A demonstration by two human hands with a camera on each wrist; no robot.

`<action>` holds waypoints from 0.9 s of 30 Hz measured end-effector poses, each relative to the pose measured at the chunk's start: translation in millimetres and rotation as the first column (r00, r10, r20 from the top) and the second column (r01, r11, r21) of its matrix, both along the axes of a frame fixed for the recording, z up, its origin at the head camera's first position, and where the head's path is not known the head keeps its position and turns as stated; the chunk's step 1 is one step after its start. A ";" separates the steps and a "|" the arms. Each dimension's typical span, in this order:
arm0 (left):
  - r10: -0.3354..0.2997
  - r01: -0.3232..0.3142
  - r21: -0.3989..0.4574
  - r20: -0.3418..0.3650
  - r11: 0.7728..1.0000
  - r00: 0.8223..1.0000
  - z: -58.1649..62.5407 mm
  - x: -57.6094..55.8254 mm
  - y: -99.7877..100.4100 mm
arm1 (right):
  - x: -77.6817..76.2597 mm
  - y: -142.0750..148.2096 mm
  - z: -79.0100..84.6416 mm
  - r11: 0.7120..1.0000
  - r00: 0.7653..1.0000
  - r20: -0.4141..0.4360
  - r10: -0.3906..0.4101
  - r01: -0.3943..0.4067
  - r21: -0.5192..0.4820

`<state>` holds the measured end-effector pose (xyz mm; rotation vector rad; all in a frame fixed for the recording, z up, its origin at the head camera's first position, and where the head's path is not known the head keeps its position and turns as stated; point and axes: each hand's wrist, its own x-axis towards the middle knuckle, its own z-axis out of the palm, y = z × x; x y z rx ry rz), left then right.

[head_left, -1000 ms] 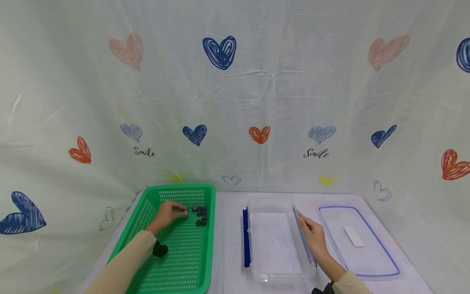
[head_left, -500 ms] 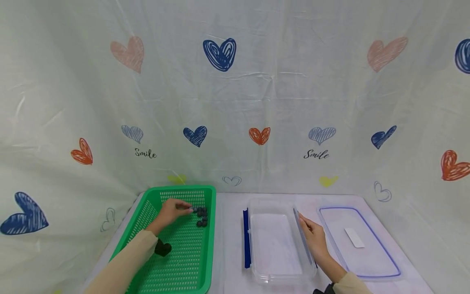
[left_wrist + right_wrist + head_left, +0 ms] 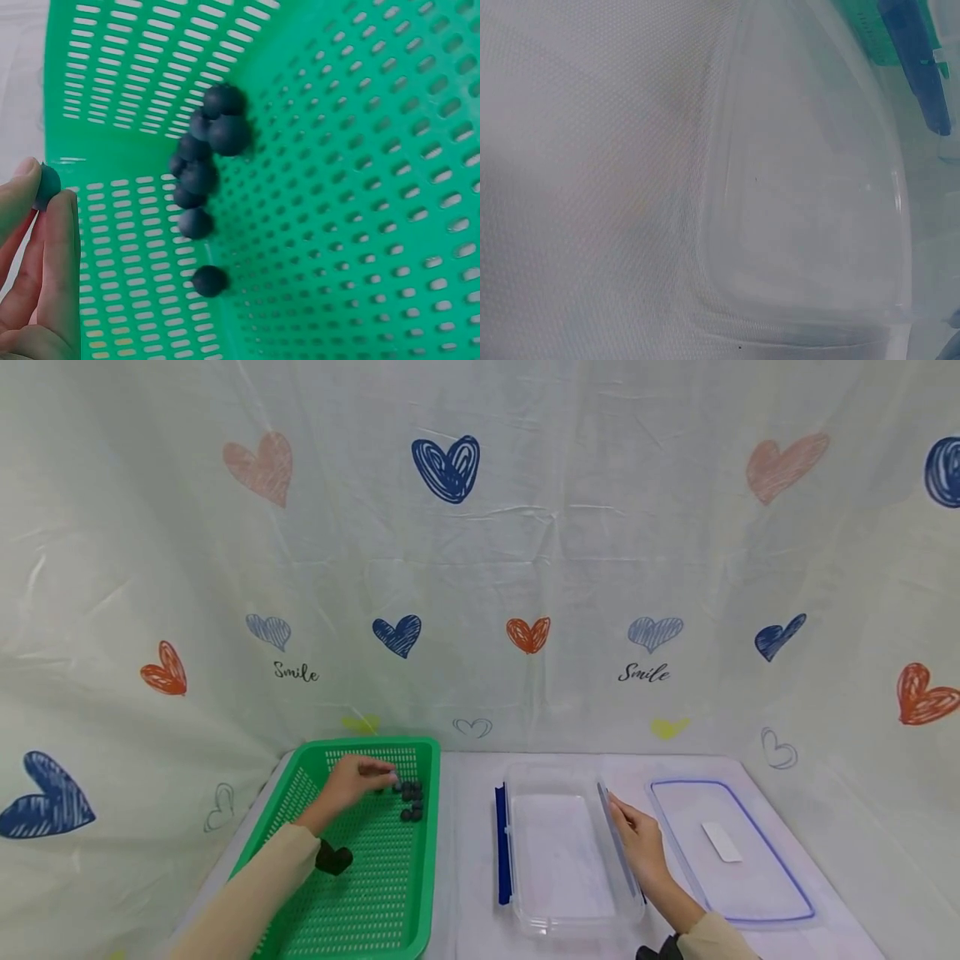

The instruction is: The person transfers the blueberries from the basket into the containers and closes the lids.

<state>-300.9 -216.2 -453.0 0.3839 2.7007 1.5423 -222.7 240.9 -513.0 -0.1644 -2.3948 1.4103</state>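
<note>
Over the far part of the green basket (image 3: 431,877), my left hand (image 3: 356,781) pinches one blueberry (image 3: 49,185) between thumb and fingers. In the left wrist view that berry is up at the basket's rim level, apart from the others. Several more dark blueberries (image 3: 411,793) lie in a loose cluster at the basket's far right corner. My right hand (image 3: 641,843) grips the raised side flap along the right edge of a clear plastic box (image 3: 558,925). In the right wrist view only the box shows, without the hand.
A blue flap (image 3: 503,847) hangs off the box's left side. To the right, a clear lid with a blue seal (image 3: 750,897) lies flat on the white table (image 3: 468,827), with a white label (image 3: 722,842) on it. Behind everything hangs a heart-printed curtain (image 3: 480,568).
My left hand has shifted right toward the berry cluster, then risen a little with the blueberry at its fingertips. The right hand keeps its hold on the box's side.
</note>
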 end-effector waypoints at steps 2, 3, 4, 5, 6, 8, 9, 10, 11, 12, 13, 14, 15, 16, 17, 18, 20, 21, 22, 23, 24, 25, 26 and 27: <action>0.010 -0.010 -0.018 -0.006 1.000 1.000 2.1 -0.4 -0.7 | -0.2 -0.4 0.1 1.000 1.000 -0.002 0.003 -0.003 0.001; 0.004 -0.005 -0.028 -0.013 1.000 1.000 3.2 -0.5 -1.1 | -0.3 -0.5 0.2 1.000 1.000 -0.002 0.003 -0.003 0.001; 0.004 -0.004 -0.030 -0.011 1.000 1.000 4.6 -0.7 -0.9 | -0.2 -0.6 0.4 1.000 1.000 0.001 0.004 -0.004 0.001; -0.001 0.001 -0.034 -0.013 0.999 1.000 6.0 -0.7 -0.7 | -0.1 -0.6 0.5 1.000 1.000 0.008 0.003 -0.003 -0.001; -0.006 0.006 -0.033 -0.011 0.999 1.000 7.7 -0.6 0.1 | 0.1 -0.6 0.7 1.000 1.000 0.013 0.003 -0.003 -0.001; -0.018 0.017 -0.031 -0.010 0.999 1.000 11.9 0.0 2.1 | 0.5 -0.4 1.1 1.000 1.000 0.018 0.006 -0.006 0.000; -0.026 0.026 -0.030 -0.012 0.999 1.000 14.1 0.4 3.3 | 0.7 -0.2 1.2 1.000 1.000 0.019 0.008 -0.008 0.001; -0.030 0.029 -0.024 -0.010 0.999 1.000 16.4 0.5 4.8 | 0.9 -0.1 1.5 1.000 1.000 0.019 0.010 -0.010 0.004; -0.037 0.037 -0.019 -0.009 0.999 0.999 18.9 1.0 6.4 | 0.7 0.2 1.4 1.000 1.000 0.020 0.010 -0.010 0.004; -0.041 0.041 -0.016 -0.005 0.999 0.999 21.2 1.3 8.0 | 0.7 0.5 1.5 1.000 1.000 0.021 0.012 -0.012 0.004; -0.048 0.048 -0.012 -0.004 0.999 0.999 23.1 0.6 9.5 | 0.7 1.0 1.6 1.000 1.000 0.024 0.012 -0.012 0.005; -0.054 0.054 -0.014 -0.005 0.998 0.999 24.8 -0.2 11.0 | 0.7 1.4 1.7 1.000 1.000 0.027 0.010 -0.010 0.006; -0.059 0.059 -0.016 -0.005 0.998 0.998 26.7 -0.9 12.8 | 0.7 1.7 1.6 1.000 1.000 0.027 0.007 -0.008 0.005; -0.064 0.064 -0.017 -0.003 0.998 0.998 28.3 -1.7 14.5 | 0.6 1.9 1.7 1.000 1.000 0.027 0.005 -0.005 0.007; -0.064 0.064 -0.020 0.000 0.998 0.998 30.1 -2.3 16.0 | 0.3 2.1 1.6 1.000 1.000 0.025 0.004 -0.005 0.007; -0.067 0.067 -0.022 0.002 0.997 0.998 31.3 -3.4 17.4 | 0.2 2.3 1.5 1.000 1.000 0.023 0.006 -0.006 0.008; -0.080 0.080 -0.023 0.006 0.997 0.997 38.5 -1.0 22.1 | -0.1 2.3 1.2 1.000 1.000 0.014 0.006 -0.006 0.012; -0.082 0.082 -0.014 0.016 0.997 0.997 39.8 -1.6 23.9 | -0.3 2.3 0.9 1.000 1.000 0.011 0.006 -0.007 0.012; -0.084 0.084 -0.008 0.025 0.996 0.996 40.9 -2.3 25.5 | -0.5 2.4 0.5 1.000 1.000 0.010 0.008 -0.008 0.011; -0.089 0.089 -0.002 0.028 0.996 0.996 42.7 -2.4 27.6 | -0.8 2.4 0.0 1.000 1.000 0.009 0.010 -0.010 0.009; -0.097 0.097 0.001 0.029 0.995 0.995 44.3 -2.4 29.9 | -1.1 2.4 -0.5 1.000 1.000 0.007 0.011 -0.011 0.009; -0.100 0.100 0.000 0.028 0.995 0.995 46.5 -1.8 32.5 | -1.3 2.5 -1.0 1.000 1.000 0.007 0.009 -0.009 0.009; -0.104 0.104 -0.001 0.027 0.995 0.994 48.8 -1.2 35.4 | -1.5 2.5 -1.4 1.000 1.000 0.008 0.009 -0.009 0.008; -0.107 0.107 0.007 0.029 0.994 0.994 48.3 -3.0 37.3 | -1.6 2.5 -1.7 1.000 1.000 0.008 0.009 -0.009 0.008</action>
